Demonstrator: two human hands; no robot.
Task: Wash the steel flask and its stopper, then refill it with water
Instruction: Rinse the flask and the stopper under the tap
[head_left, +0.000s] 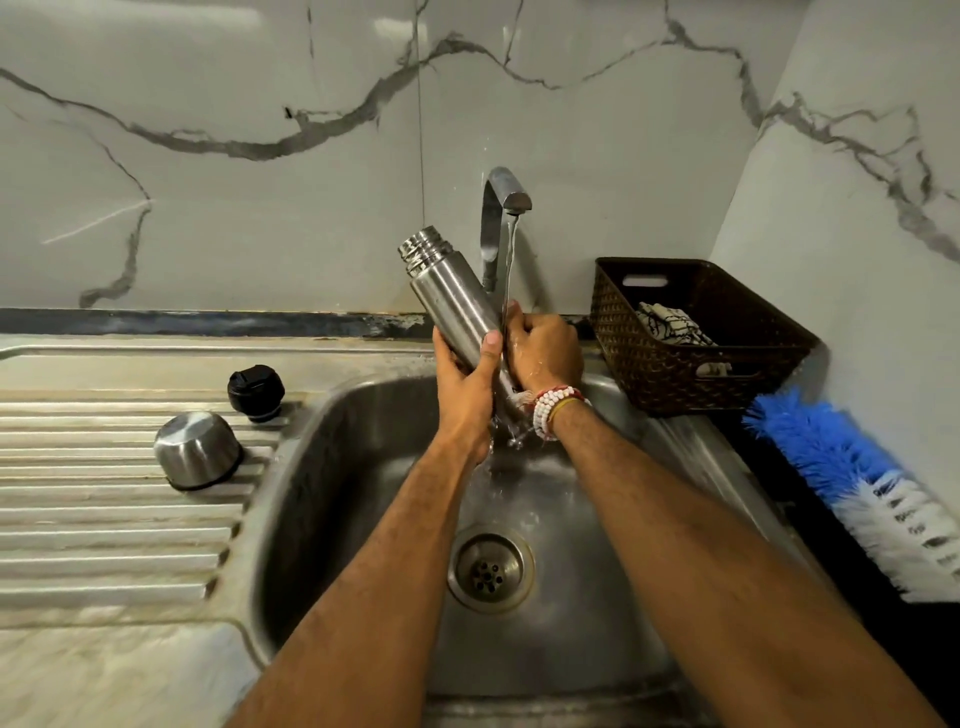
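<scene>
Both left hand (465, 387) and right hand (545, 349) grip flask (448, 297).

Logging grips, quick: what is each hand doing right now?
Left hand: grips the flask around its body.
Right hand: curled round the flask's lower end, under the running tap.

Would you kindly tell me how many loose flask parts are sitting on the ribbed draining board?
2: the round black plastic stopper beside the steel sink's far-left corner, and the domed steel cup-lid, mouth down, just nearer and left of it. None appears hidden.
</scene>
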